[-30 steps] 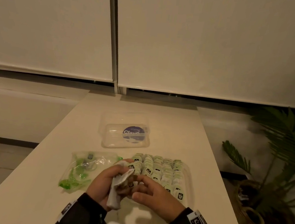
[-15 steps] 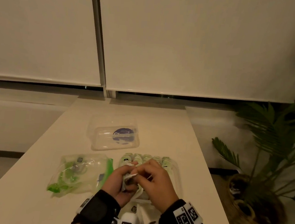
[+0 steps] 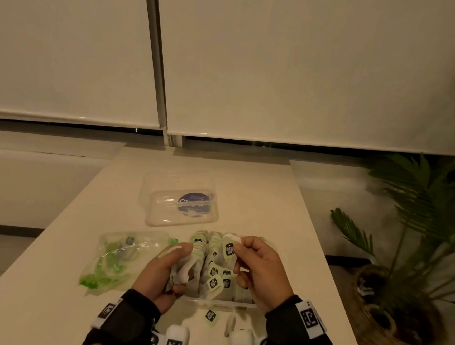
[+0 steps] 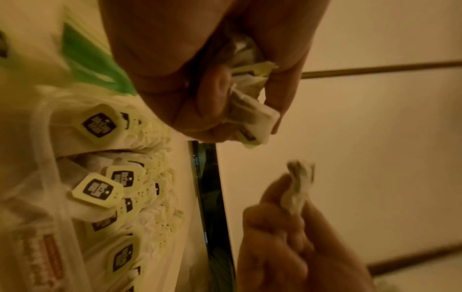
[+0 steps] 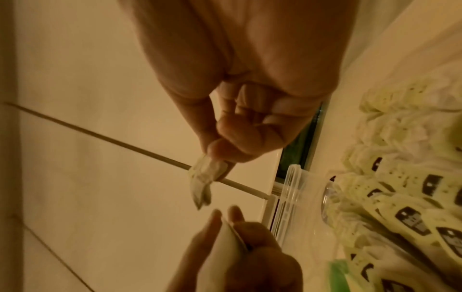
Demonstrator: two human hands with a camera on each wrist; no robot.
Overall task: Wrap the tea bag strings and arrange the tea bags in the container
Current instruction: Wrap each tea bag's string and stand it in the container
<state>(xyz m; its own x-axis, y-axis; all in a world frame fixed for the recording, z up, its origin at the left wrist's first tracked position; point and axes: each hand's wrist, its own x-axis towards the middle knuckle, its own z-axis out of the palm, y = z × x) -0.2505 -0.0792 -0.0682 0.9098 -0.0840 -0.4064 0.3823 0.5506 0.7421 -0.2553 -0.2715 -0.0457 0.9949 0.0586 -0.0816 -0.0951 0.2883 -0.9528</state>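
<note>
A single tea bag (image 3: 228, 251) is pinched upright between the thumb and curled fingers of the right hand (image 3: 260, 268), directly above the container (image 3: 220, 302), its long axis near vertical and its printed tag facing the camera. That hand is judged the nearer one for setting it into a row. A crumpled bunch of tea bags (image 3: 184, 271) is clutched by the curled fingers of the left hand (image 3: 161, 272), at the container's left edge. The container is clear, thin-walled plastic, packed with soft white paper sachets topped by pale green tags. Left of the container lies a crinkled transparent bag (image 3: 122, 256) with green print; beyond the container lies a clear lid (image 3: 181, 204).
</note>
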